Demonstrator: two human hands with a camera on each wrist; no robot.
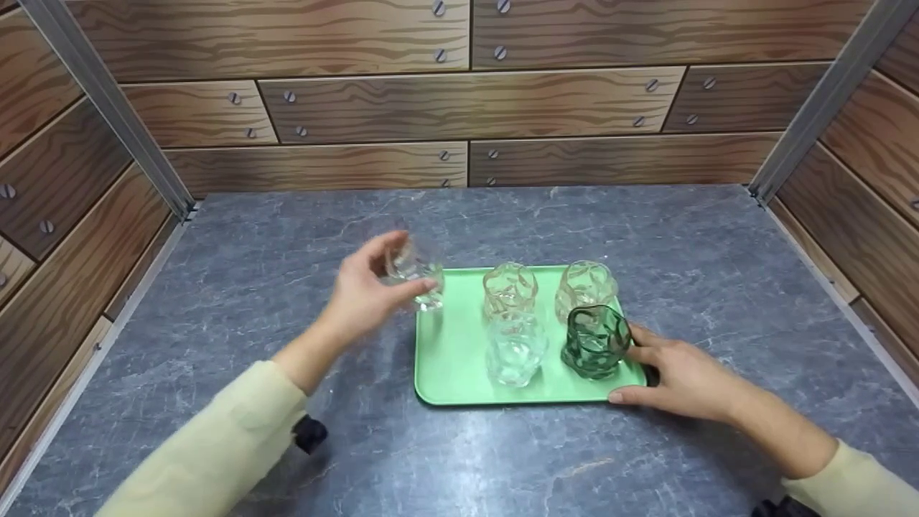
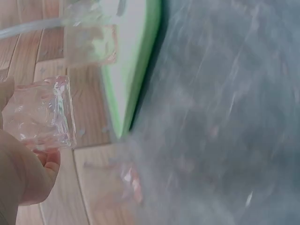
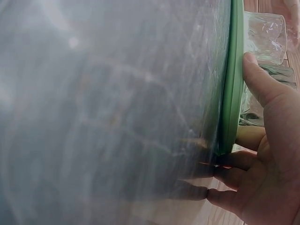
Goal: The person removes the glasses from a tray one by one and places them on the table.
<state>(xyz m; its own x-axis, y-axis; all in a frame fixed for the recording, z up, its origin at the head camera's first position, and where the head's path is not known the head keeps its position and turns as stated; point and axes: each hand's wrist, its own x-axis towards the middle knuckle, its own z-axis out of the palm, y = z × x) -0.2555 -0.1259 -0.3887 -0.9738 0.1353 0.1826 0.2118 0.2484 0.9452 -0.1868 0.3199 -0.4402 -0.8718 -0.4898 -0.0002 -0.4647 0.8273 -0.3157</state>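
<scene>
I have a grey marbled worktop (image 1: pixel 215 287) on my feed, under a light-green rectangular tray (image 1: pixel 452 352). At the tray's four o'clock corner, the right hand (image 1: pixel 682 377) holds its edge, grip bent round it; at ten o'clock, the left hand (image 1: pixel 370 283) has its half-curled grip round a clear faceted glass tumbler (image 1: pixel 418 269), above the worktop. A slip there, I judge, could drop it; a nudge from the right hand could topple the dark green faceted glass tumbler (image 1: pixel 594 345) at three.

My left hand (image 1: pixel 370 283) is gripping with curved fingers (image 1: pixel 388 242); to its right and nearer me, my right hand (image 1: pixel 678 377) is pinching, thumb (image 1: pixel 633 395) pointing left.
</scene>
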